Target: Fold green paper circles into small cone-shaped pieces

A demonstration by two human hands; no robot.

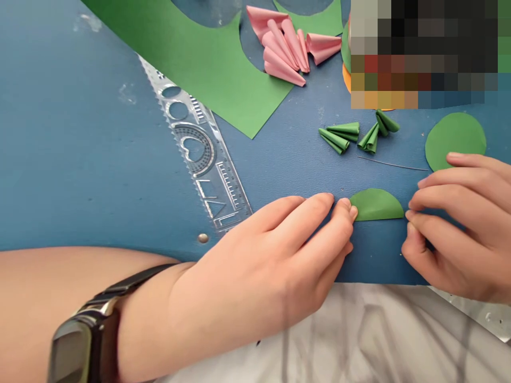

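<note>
A green paper circle folded in half point(377, 205) lies near the table's front edge, its straight side toward me. My left hand point(295, 250) is closed, thumb and fingertips pinching its left corner. At the right corner, my right hand point(463, 223) has thumb and forefinger pressed together. Whether that pinch catches the paper's tip I cannot tell. Behind my right fingers lies a flat green paper circle point(455, 139), partly covered by them. A thin dark needle-like piece point(393, 163) rests just beyond the folded paper.
Several small green paper cones point(339, 136) lie behind. Pink paper cones point(284, 48) rest partly on a cut green sheet point(207, 58). A clear stencil ruler point(199, 159) slants under that sheet, left of my hands. A blurred-out patch hides the upper right of the blue table point(80, 159).
</note>
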